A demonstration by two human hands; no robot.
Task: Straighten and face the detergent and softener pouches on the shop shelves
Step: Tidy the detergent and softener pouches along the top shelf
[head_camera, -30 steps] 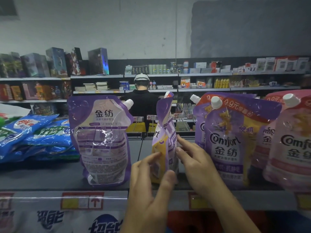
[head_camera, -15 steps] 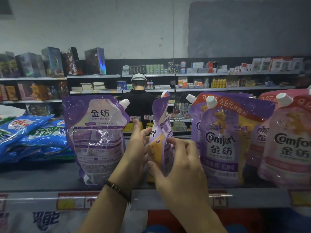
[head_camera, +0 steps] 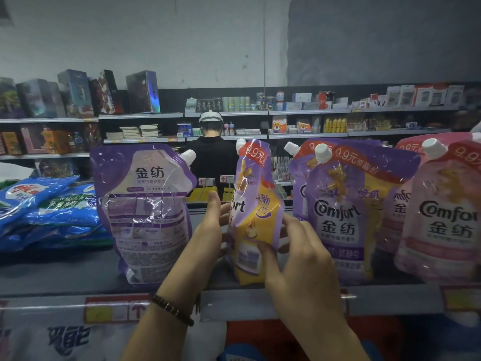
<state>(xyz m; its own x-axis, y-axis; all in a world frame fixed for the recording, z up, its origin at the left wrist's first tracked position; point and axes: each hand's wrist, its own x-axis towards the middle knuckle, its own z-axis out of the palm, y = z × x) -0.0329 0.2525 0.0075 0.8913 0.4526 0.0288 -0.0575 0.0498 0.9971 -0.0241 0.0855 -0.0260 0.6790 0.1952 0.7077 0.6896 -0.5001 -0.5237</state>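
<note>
A glossy purple-and-yellow plastic softener pouch [head_camera: 253, 204] stands upright, left hand [head_camera: 210, 230] resting against its left edge, right hand [head_camera: 299, 256] gripping its right edge. Left of it, a purple plastic pouch [head_camera: 145, 212] shows its back.

The fingertips of my left hand [head_camera: 208, 230] are hidden behind the twisted purple-and-yellow glossy softener pouch [head_camera: 256, 212]. The pink glossy softener pouch [head_camera: 442, 220] is cut off by the right edge, the flat blue plastic detergent bags [head_camera: 44, 204] by the left. Small print on the back-facing purple pouch [head_camera: 145, 217] is too fine to read.
</note>
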